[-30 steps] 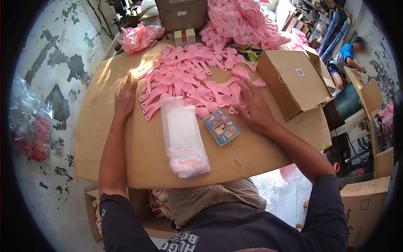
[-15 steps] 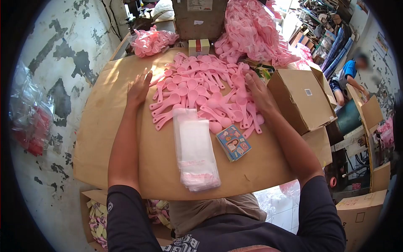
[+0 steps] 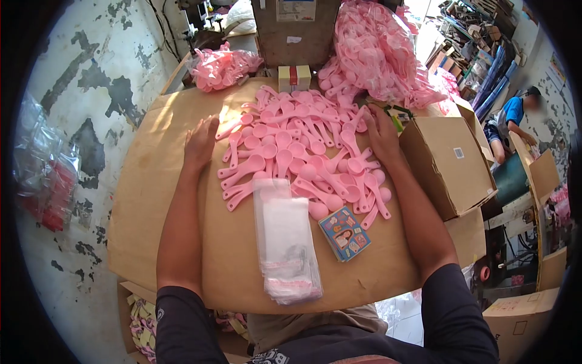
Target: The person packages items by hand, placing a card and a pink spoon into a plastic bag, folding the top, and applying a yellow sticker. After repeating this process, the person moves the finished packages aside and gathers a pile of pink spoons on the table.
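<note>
A wide heap of pink plastic scoops (image 3: 284, 162) covers the middle of the cardboard-topped table (image 3: 151, 200). My left hand (image 3: 201, 142) is at the heap's left side, fingers stretched forward and holding nothing. Along the right side, my right hand (image 3: 382, 138) is open too, its fingertips close to the outer scoops. Between my forearms lies a stack of clear plastic bags (image 3: 288, 239), its far end against the nearest scoops. Just right of it sits a small stack of blue printed cards (image 3: 344, 234).
An open cardboard box (image 3: 445, 167) stands right of my right forearm. Behind the heap are a yellow box with a red band (image 3: 294, 79) and bagged pink scoops (image 3: 379, 54); another bag (image 3: 221, 68) lies back left. A person (image 3: 512, 118) works at far right.
The view has tilted, so the table and its things appear lower in the frame. Both hands stay open beside the heap, with little movement against it.
</note>
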Action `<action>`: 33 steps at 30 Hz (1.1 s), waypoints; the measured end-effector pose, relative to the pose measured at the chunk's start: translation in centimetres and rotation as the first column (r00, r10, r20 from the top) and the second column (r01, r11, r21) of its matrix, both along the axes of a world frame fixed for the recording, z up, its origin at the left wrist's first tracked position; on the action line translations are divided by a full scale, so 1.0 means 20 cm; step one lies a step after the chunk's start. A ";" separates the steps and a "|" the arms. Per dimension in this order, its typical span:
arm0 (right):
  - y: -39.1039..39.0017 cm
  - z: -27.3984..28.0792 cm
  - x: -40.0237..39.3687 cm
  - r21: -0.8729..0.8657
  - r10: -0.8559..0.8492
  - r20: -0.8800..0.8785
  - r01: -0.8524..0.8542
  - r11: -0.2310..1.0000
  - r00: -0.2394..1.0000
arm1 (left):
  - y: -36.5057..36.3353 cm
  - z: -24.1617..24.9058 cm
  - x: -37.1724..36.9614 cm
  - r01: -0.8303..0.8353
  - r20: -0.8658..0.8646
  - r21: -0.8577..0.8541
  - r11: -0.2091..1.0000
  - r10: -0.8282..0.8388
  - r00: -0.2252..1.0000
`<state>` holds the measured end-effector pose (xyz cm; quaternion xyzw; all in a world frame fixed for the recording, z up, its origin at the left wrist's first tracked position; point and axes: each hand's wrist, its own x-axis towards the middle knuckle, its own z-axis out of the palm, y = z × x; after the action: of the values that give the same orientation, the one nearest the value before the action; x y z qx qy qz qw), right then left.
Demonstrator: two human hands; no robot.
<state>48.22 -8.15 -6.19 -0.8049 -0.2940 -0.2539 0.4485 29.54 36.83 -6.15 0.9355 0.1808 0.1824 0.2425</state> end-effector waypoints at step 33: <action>0.00 0.03 -0.10 -0.014 0.152 -0.018 -0.152 0.988 0.988 | -0.12 0.08 -0.04 0.459 0.390 -0.661 0.593 -0.252 0.886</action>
<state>46.23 -8.18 -5.67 -0.7857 -0.3527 -0.2097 0.4629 28.80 34.53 -4.57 0.7415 0.0138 0.1596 0.6516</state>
